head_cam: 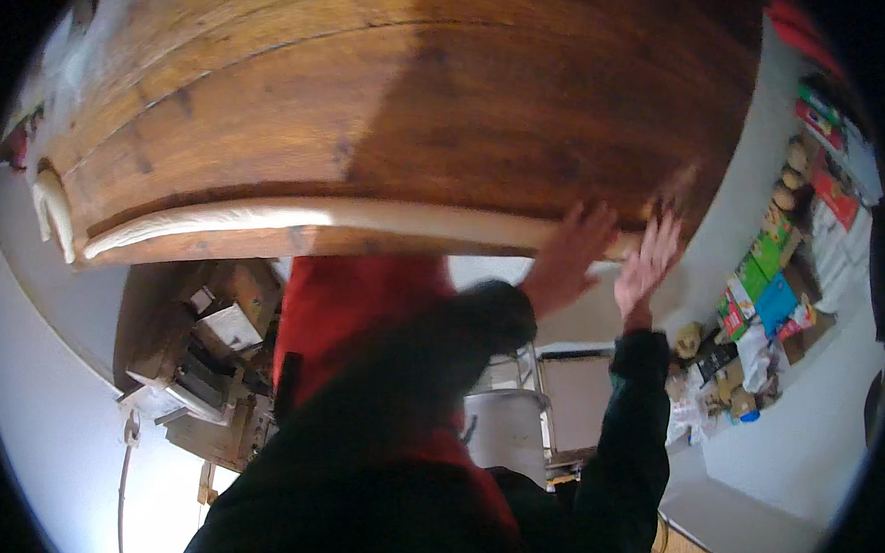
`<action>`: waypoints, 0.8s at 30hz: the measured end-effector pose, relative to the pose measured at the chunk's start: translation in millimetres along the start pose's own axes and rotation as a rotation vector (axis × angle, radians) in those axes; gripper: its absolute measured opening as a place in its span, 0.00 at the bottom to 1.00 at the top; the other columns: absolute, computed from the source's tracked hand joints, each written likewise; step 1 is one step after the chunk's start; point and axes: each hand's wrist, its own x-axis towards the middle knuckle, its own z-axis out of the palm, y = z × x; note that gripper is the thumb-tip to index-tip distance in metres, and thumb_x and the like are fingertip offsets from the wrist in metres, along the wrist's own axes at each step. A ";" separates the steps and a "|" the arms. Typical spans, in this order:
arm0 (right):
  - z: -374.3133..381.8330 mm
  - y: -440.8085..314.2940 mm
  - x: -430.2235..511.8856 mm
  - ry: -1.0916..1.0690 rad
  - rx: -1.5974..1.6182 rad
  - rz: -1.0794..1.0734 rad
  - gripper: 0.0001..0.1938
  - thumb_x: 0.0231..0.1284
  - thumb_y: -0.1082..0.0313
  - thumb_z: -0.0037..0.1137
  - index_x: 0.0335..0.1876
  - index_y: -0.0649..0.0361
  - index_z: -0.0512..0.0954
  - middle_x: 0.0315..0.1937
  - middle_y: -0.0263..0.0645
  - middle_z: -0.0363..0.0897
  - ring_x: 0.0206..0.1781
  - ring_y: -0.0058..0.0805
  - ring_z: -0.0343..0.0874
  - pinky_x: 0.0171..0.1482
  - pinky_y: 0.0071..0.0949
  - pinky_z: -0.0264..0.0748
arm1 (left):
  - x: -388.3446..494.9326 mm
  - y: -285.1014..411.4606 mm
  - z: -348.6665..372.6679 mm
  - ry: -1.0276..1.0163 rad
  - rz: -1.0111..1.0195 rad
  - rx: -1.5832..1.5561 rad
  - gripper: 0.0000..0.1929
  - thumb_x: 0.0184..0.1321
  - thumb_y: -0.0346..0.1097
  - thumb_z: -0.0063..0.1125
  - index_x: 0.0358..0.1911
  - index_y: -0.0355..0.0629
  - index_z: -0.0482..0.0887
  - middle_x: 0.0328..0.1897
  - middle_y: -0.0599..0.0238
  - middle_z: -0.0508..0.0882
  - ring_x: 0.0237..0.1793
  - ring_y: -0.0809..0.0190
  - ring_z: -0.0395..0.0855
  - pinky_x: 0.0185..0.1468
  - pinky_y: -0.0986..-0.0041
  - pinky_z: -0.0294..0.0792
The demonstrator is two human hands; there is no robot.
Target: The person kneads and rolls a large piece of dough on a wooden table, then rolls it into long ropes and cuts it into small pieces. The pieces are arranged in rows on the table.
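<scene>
A long pale roll of dough (382,214) lies along the near edge of a brown wooden table (276,114). My left hand (573,254), blurred, is over the roll towards its right end, with the fingers spread. My right hand (648,258) is at the roll's right end, palm turned up and fingers extended. Neither hand is closed around the dough; whether they touch it I cannot tell. At the table's left corner another piece of dough (54,209) hangs over the edge in two strands.
Boxes, bags and round items stand along the wall at the right, with a green box (765,256) among them. Below the table are a grey metal container (505,428) and, at the left, a wooden cabinet (214,423) with things on it. Red cloth (363,301) hangs before my body.
</scene>
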 end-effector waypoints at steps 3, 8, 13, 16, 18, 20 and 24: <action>4.7 -13.7 -37.2 0.068 0.117 0.018 0.35 0.84 0.46 0.26 0.87 0.59 0.55 0.89 0.52 0.44 0.90 0.58 0.40 0.86 0.63 0.31 | -15.1 6.8 5.7 -0.027 0.027 -0.142 0.48 0.66 0.68 0.58 0.82 0.45 0.64 0.91 0.54 0.56 0.90 0.50 0.47 0.88 0.42 0.34; 10.4 16.9 74.3 0.181 -0.156 0.034 0.31 0.86 0.50 0.28 0.87 0.53 0.56 0.88 0.49 0.49 0.89 0.55 0.46 0.85 0.62 0.41 | 30.3 -40.6 0.5 0.243 -0.007 -0.021 0.42 0.70 0.63 0.56 0.81 0.45 0.67 0.90 0.53 0.58 0.89 0.47 0.49 0.86 0.37 0.35; 8.9 -93.0 206.2 0.338 -0.028 -0.032 0.28 0.83 0.52 0.36 0.84 0.46 0.64 0.87 0.46 0.53 0.88 0.50 0.50 0.83 0.66 0.45 | -45.0 -171.8 -69.1 0.420 -0.219 0.022 0.38 0.70 0.56 0.59 0.79 0.46 0.70 0.88 0.48 0.60 0.88 0.43 0.51 0.86 0.36 0.36; 18.1 -209.8 182.8 -0.018 -0.183 -0.143 0.28 0.78 0.54 0.45 0.81 0.46 0.67 0.87 0.44 0.54 0.88 0.50 0.50 0.83 0.69 0.41 | -181.2 -275.3 -128.8 0.516 -0.506 -0.129 0.38 0.64 0.43 0.66 0.79 0.50 0.69 0.86 0.47 0.63 0.85 0.39 0.57 0.84 0.34 0.42; 20.4 -253.4 129.6 -0.103 0.064 -0.319 0.30 0.74 0.58 0.51 0.80 0.49 0.68 0.86 0.44 0.56 0.88 0.50 0.51 0.83 0.70 0.39 | -278.3 -290.2 -143.6 0.385 -0.661 0.165 0.39 0.65 0.42 0.65 0.80 0.49 0.67 0.86 0.47 0.62 0.86 0.40 0.55 0.84 0.35 0.44; 24.9 -263.2 75.1 -0.086 0.224 -0.237 0.31 0.71 0.60 0.54 0.79 0.51 0.69 0.86 0.45 0.57 0.88 0.52 0.50 0.83 0.73 0.36 | -339.2 -280.4 -133.0 0.231 -0.622 0.210 0.38 0.66 0.42 0.64 0.80 0.49 0.66 0.87 0.47 0.61 0.87 0.41 0.55 0.84 0.35 0.45; 41.8 -243.0 42.9 -0.224 0.020 -0.254 0.33 0.71 0.59 0.54 0.81 0.52 0.67 0.87 0.45 0.55 0.89 0.54 0.49 0.83 0.71 0.36 | -364.4 -287.3 -108.1 0.191 -0.671 0.113 0.36 0.68 0.43 0.63 0.80 0.50 0.68 0.88 0.47 0.59 0.87 0.41 0.54 0.84 0.36 0.45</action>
